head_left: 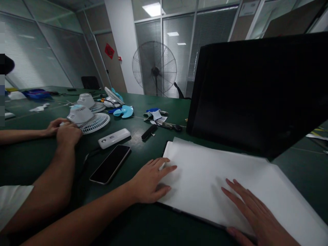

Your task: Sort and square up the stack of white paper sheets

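A large sheet of white paper [202, 174] lies on a flat dark-edged object in front of me. My left hand [151, 181] rests at the paper's left edge, its fingers spread. A small white bit shows between those fingers; what it is, I cannot make out. Over the right part of the sheet is my right hand [252, 208], with fingers stretched out and nothing in them. Behind the paper rises a big black panel [256, 95], tilted upright. Left of my left hand lie a dark-screened phone [110, 164] and a white power bank [114, 138].
At left, a co-worker's hands [67, 133] are beside white fan housings [80, 115] with round grilles [96, 123]. Blue fan blades [124, 111], a black stick-like object [149, 132] and scraps [156, 115] lie on the green table [138, 218]. A large standing fan [155, 70] stands beyond.
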